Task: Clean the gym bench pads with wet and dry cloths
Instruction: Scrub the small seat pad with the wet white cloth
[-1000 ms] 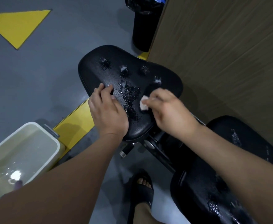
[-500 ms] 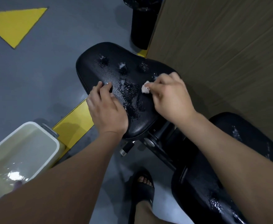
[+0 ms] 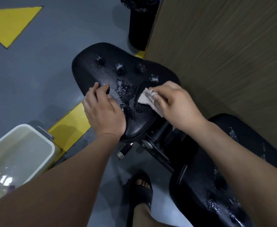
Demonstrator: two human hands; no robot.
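The black seat pad (image 3: 111,66) of the gym bench lies in the middle of the view, speckled with water drops and foam spots. My left hand (image 3: 103,110) rests on the pad's left near edge, fingers curled over the rim. My right hand (image 3: 175,102) grips a small beige cloth (image 3: 146,98) and presses it on the pad's right side. A second black pad (image 3: 249,136), also wet, runs to the lower right under my right forearm.
A white tub of water (image 3: 51,145) stands on the grey floor at lower left. A black bin (image 3: 139,27) stands beyond the pad beside a wooden wall panel (image 3: 224,46). Yellow floor markings (image 3: 69,126) lie left of the bench. My sandalled foot (image 3: 141,189) is below the bench frame (image 3: 157,145).
My right hand with the cloth swept up toward the pad's far side, then came back toward me. More of the cloth shows now. My left hand has stayed on the pad's edge.
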